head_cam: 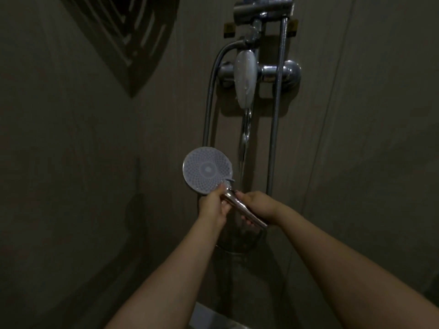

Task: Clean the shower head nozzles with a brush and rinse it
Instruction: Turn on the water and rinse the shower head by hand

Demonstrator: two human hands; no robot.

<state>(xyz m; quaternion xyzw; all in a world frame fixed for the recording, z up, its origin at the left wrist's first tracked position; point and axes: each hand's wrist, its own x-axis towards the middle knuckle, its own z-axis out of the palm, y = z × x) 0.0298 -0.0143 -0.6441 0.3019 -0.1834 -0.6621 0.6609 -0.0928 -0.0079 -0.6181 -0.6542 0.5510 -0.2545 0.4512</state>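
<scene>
While both hands grip its handle, left hand (215,205) near the neck, right hand (257,206) lower, the shower head (207,170) angles up-left, nozzle face toward the camera.

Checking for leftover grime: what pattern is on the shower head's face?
Head view: shower head shows fine concentric nozzle dots around a plain centre disc.

wall mixer tap (259,72) far centre, water streaming down | dark corner shelf (123,34) upper left | hose (210,100) left of tap | tiled wall (356,138) behind
</scene>
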